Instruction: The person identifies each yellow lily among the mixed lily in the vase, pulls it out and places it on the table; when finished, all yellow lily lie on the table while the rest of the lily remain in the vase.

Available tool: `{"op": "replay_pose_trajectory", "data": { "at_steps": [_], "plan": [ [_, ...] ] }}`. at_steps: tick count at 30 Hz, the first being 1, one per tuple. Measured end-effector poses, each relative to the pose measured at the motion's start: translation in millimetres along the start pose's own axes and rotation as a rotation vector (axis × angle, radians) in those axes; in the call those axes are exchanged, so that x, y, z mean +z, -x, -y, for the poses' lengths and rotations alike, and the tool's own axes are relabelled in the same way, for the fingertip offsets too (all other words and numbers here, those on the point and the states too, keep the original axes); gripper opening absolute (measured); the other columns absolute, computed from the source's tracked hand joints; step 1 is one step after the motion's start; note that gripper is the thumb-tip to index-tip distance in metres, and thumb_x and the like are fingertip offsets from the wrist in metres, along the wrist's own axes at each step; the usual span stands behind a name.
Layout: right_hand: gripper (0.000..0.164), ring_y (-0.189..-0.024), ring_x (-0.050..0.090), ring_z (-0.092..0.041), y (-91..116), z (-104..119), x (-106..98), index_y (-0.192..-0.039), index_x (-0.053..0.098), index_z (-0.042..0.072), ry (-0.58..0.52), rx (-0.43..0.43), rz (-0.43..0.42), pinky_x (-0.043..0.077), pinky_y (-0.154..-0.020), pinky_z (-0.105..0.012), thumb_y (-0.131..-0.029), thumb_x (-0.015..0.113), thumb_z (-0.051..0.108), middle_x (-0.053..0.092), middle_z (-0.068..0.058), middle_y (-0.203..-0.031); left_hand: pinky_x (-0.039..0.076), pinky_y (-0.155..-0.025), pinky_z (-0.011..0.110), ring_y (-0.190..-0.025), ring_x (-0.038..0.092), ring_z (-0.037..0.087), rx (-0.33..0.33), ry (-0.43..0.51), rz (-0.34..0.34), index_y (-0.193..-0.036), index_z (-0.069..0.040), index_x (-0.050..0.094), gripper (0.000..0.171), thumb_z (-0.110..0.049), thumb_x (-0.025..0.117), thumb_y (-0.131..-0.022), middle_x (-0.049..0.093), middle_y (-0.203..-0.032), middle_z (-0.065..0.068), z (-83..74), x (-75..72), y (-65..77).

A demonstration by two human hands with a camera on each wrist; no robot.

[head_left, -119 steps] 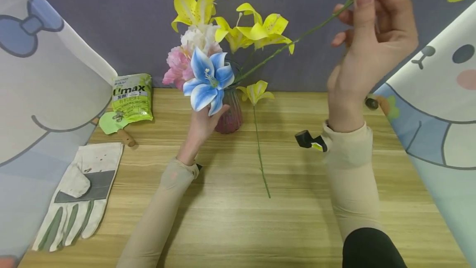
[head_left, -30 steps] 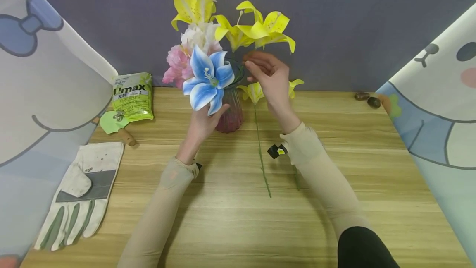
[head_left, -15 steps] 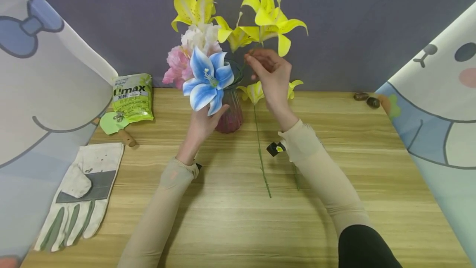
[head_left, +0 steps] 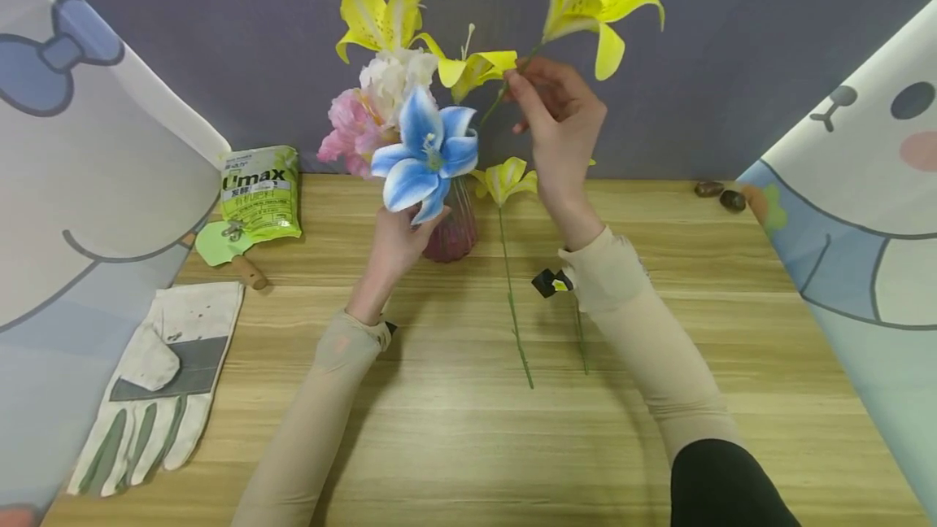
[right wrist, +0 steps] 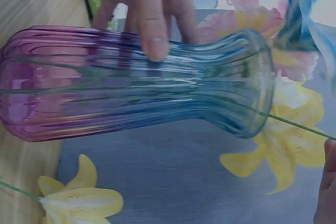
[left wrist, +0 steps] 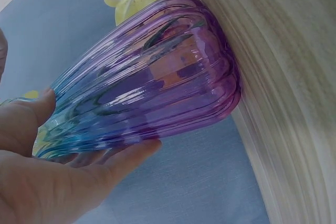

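Observation:
My left hand [head_left: 398, 246] holds the ribbed glass vase [head_left: 454, 234], pink-purple below and blue toward its mouth; the left wrist view shows thumb and fingers around its narrower part. Above and right of the mouth, my right hand [head_left: 565, 116] pinches the green stem of a yellow lily [head_left: 596, 6]. That stem [right wrist: 299, 124] still runs into the mouth in the right wrist view. A blue-and-white lily [head_left: 428, 157], a pink flower [head_left: 351, 128], a white flower [head_left: 398, 80] and two yellow lilies [head_left: 381, 15] also stand in the vase.
One yellow lily [head_left: 505, 181] lies on the table [head_left: 468, 446]; another stem [head_left: 581, 344] lies partly under my right arm. At left are a green fertilizer bag [head_left: 259, 193], a small trowel [head_left: 223, 242] and a work glove [head_left: 161, 385]. Dark stones [head_left: 732, 201] sit back right.
My right hand came from the upper right to the vase mouth, then rose rightward with the lily. A second lily has come onto the table. The blue lily shifted slightly right; my left hand stayed put.

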State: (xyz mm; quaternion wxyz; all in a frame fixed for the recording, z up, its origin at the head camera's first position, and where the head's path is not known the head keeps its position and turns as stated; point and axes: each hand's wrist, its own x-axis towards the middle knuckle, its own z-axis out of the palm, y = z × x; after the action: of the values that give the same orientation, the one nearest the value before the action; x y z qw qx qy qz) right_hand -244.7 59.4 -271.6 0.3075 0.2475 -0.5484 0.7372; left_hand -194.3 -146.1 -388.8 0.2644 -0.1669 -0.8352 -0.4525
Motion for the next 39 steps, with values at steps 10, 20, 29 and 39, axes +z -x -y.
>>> {"op": "replay_pose_trajectory", "data": {
  "at_steps": [10,20,29,39],
  "plan": [
    [0.007,-0.086,0.074,-0.023,-1,-2,1,-0.106,0.077,-0.002,0.088,0.004,0.207,0.055,-0.06,-0.029,-0.1,0.074,-0.002,0.079,-0.016,-0.102,0.048,-0.068,0.042,-0.077,0.061,0.032,-0.132,-0.049,0.041,-0.13,0.011,0.058,0.045,-0.013,0.08,-0.098,0.064,-0.094,0.021,-4.8,-1.1,-0.5],
    [0.014,-0.084,0.071,-0.028,-5,5,10,-0.108,0.076,-0.001,-0.033,-0.069,0.072,0.054,-0.06,-0.03,-0.1,0.068,-0.009,0.077,-0.015,-0.099,0.047,-0.066,0.041,-0.073,0.059,0.033,-0.098,-0.047,0.023,-0.121,0.011,0.062,0.035,-0.011,0.078,-0.098,0.062,-0.09,0.02,-2.5,0.2,0.7],
    [0.02,-0.079,0.069,-0.03,-18,17,6,-0.105,0.075,-0.002,-0.13,-0.15,-0.08,0.05,-0.055,-0.027,-0.097,0.064,-0.017,0.074,-0.024,-0.096,0.047,-0.065,0.038,-0.071,0.059,0.032,-0.082,-0.061,0.011,-0.112,0.011,0.062,0.024,-0.005,0.072,-0.098,0.06,-0.088,0.02,-3.5,0.1,1.3],
    [0.018,-0.077,0.066,-0.035,-46,55,-20,-0.103,0.073,-0.004,-0.229,-0.108,-0.274,0.045,-0.046,-0.022,-0.097,0.062,-0.017,0.07,-0.023,-0.094,0.046,-0.064,0.037,-0.07,0.058,0.031,-0.08,-0.058,0.004,-0.112,0.012,0.062,0.023,-0.005,0.07,-0.098,0.06,-0.087,0.019,-2.2,0.5,1.0]
  ]
}}
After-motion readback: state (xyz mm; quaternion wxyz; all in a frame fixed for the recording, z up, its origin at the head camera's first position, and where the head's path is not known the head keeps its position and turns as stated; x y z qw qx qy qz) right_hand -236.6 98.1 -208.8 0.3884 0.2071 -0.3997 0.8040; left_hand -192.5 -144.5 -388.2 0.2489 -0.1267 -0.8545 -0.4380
